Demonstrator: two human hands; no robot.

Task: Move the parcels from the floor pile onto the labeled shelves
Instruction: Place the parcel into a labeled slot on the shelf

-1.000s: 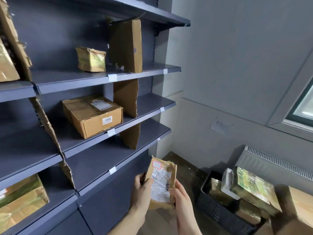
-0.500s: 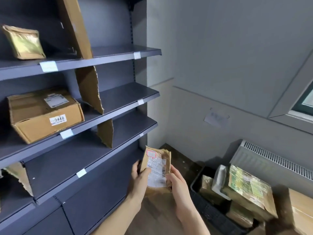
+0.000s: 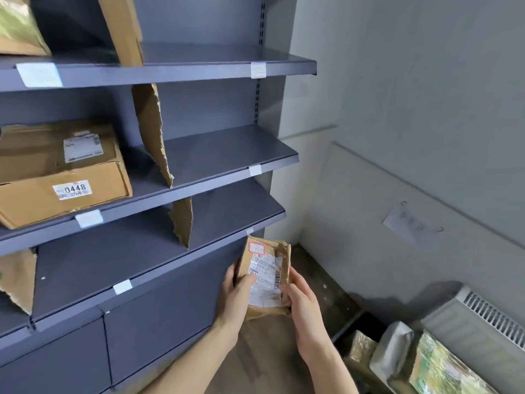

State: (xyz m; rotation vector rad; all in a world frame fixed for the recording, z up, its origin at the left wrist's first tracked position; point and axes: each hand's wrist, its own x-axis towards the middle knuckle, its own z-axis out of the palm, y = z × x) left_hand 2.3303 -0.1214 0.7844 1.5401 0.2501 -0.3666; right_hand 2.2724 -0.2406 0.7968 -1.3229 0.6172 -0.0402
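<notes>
Dark grey shelves [image 3: 216, 155] with white edge labels stand at left, cardboard dividers [image 3: 150, 129] between bays. In front of the lowest shelf's edge, your left hand [image 3: 234, 294] and right hand [image 3: 302, 304] hold a small brown parcel [image 3: 265, 275] upright, fingers curled round its sides, label facing you.

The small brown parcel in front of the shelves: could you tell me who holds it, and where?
Both hands hold the small brown parcel: left hand grips its left edge, right hand its lower right edge.
</notes>
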